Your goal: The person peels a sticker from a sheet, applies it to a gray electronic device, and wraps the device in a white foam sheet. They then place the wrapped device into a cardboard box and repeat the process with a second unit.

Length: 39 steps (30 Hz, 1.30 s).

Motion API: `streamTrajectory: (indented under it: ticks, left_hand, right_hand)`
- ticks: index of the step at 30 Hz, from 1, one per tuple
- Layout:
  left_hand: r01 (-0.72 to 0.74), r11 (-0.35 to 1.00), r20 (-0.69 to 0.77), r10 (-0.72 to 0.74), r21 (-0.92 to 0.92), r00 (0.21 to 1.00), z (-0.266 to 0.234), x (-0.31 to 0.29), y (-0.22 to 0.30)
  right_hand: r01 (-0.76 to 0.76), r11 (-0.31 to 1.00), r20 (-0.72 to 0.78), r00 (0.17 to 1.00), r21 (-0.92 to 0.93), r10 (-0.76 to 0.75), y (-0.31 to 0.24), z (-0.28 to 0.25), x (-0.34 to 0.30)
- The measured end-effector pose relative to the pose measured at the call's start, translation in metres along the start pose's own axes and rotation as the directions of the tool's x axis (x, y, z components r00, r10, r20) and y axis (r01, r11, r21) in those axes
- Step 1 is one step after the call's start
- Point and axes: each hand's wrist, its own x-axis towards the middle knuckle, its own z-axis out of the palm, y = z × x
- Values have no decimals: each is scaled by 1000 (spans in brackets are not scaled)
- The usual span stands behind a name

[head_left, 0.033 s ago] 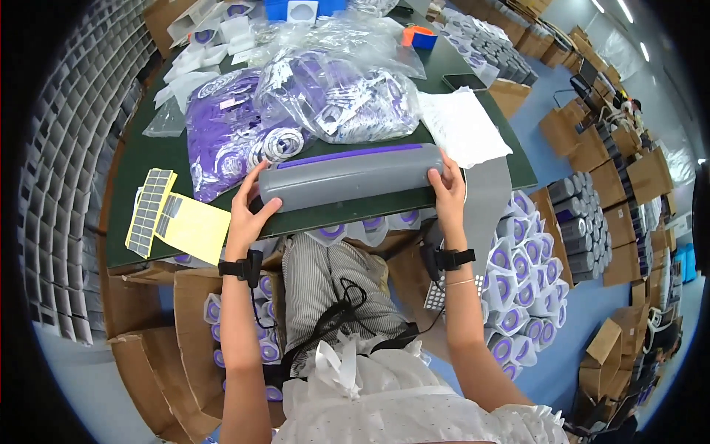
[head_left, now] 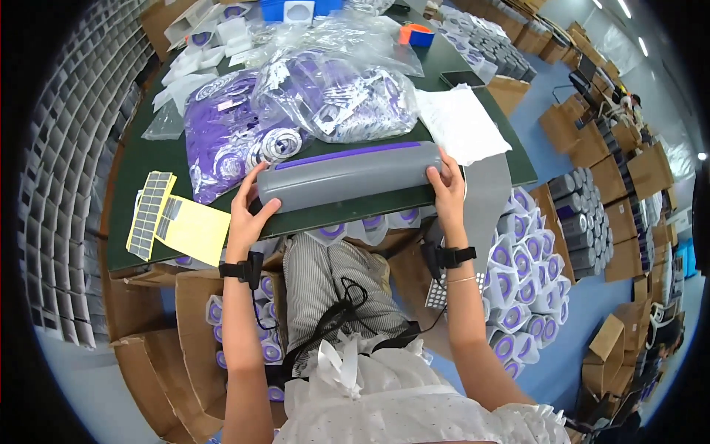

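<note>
A long grey cylinder [head_left: 355, 176] with a purple stripe along its top lies sideways near the front edge of the dark green table [head_left: 140, 159]. My left hand [head_left: 250, 207] grips its left end, thumb on the near side and fingers around the end. Around the right end, the fingers and thumb of my right hand [head_left: 447, 191] are closed. Just beyond the cylinder are clear bags of purple and white parts [head_left: 229, 133], with another such bag [head_left: 370, 103] beside them. Yellow sticker sheets [head_left: 196, 228] lie left of my left hand.
White paper [head_left: 466, 122] and a dark phone-like slab [head_left: 462, 78] lie at the right. An orange and blue ring [head_left: 416, 35] sits farther back. Wrapped cylinders [head_left: 521, 263] stand right of the table; open cardboard boxes [head_left: 159, 370] are below left. Grey cell dividers [head_left: 81, 148] line the left.
</note>
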Motion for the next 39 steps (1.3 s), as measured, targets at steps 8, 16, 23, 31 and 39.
streamTrajectory:
  ticks: [8,16,23,31,39]
  left_hand:
    - [-105,993,-166,113,58,980,9,3,-3]
    - [-73,972,-220,123,223,968,15,-1,1]
    - [186,968,-356,-115,171,927,18,11,6]
    - [147,974,-339,-199,-175,920,26,26,19]
    - [-71,959,-517,-85,-274,852,22,37,-9]
  right_hand:
    - [107,980,197,978,-170,-73,-3,2,-3]
    - [-64,980,-23,998,-190,61,3,2,-6]
    - [-48,903,-208,977,-426,-46,-14,20,-6]
    - [-19,935,-296,951,-353,-92,-11,35,-5]
    - [-169,951,-371,926,-261,62,-18,56,10]
